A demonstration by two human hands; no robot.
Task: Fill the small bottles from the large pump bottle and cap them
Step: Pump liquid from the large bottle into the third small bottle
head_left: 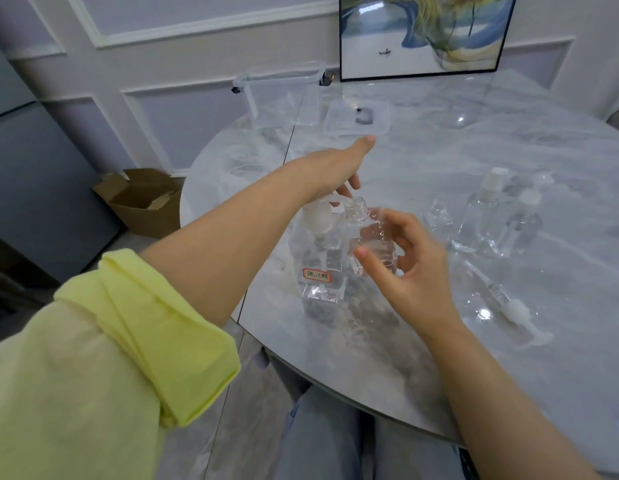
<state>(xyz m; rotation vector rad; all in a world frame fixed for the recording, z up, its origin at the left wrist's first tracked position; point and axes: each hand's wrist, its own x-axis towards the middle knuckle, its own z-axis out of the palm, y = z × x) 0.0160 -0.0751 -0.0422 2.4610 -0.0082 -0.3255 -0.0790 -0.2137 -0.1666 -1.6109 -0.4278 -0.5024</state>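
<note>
The large clear pump bottle (319,268), with a red-edged label, stands on the marble table (508,140) near its left edge. My left hand (339,168) rests on its white pump head, fingers pointing down at the nozzle. My right hand (405,265) grips a small clear uncapped bottle (366,233), tilted so its open neck sits right under the nozzle. An uncapped small bottle (439,220) stands to the right. Two capped clear bottles (481,216) (522,223) stand beyond it. A loose white pump cap with its tube (508,306) lies on the table at right.
A clear plastic bin (283,95) and a clear lid or tray (356,117) sit at the far side, below a framed picture (422,36). An open cardboard box (141,199) is on the floor to the left. My knees are under the table edge.
</note>
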